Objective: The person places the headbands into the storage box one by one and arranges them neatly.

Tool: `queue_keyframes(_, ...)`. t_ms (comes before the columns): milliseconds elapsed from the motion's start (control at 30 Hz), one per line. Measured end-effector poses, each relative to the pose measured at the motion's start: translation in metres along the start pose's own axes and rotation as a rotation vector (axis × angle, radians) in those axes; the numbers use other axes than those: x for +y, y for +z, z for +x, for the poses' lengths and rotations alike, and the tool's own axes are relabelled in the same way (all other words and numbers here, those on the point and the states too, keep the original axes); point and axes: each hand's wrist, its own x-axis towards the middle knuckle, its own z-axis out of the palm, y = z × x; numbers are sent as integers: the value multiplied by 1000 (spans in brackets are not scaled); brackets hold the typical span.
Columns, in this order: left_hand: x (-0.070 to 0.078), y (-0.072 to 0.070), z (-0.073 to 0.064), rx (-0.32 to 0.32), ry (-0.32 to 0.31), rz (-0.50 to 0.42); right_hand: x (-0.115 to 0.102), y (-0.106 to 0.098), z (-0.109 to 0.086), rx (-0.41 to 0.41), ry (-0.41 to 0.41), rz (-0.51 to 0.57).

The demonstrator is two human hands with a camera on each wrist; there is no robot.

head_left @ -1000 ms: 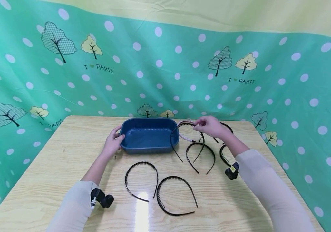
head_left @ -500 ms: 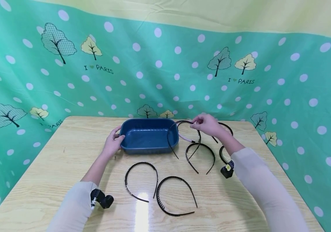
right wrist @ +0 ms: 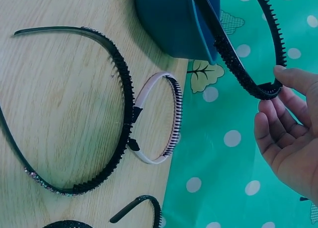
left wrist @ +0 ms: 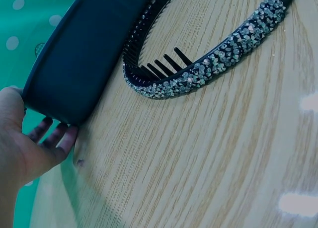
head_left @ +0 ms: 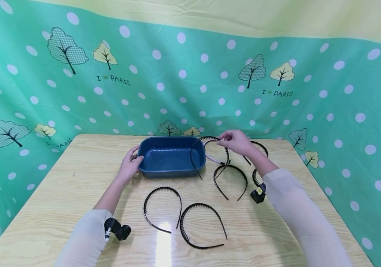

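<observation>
My left hand [head_left: 130,165] grips the left end of a dark blue plastic tub [head_left: 171,173], thumb at the rim and fingers around the outside. In the right wrist view, my right hand [right wrist: 293,133] pinches a black toothed headband [right wrist: 233,61] by its top curve. The held headband hangs ends down, raised above the table, in front of the tub's right end. Below it lies another black headband [head_left: 231,165], and behind it a pale pink one [head_left: 213,160] with black teeth and tips. Nothing shows inside the tub in the head view.
Two black headbands, one left [head_left: 163,188] and one right [head_left: 198,204], lie at the table's front. The left wrist view shows clear stones on a nearby headband [left wrist: 218,64]. More headbands [head_left: 260,144] lie by my right forearm. A green dotted cloth [head_left: 183,100] hangs behind the table [head_left: 86,167].
My right hand has moved slightly left and up, carrying the black headband toward the tub's right end. My left hand and the tub have stayed in place.
</observation>
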Motion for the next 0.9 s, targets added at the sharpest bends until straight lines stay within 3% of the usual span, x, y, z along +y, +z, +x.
queue_keyframes(900,0,0,-2,4,-8,-15,-10,16,16,22,17,30)
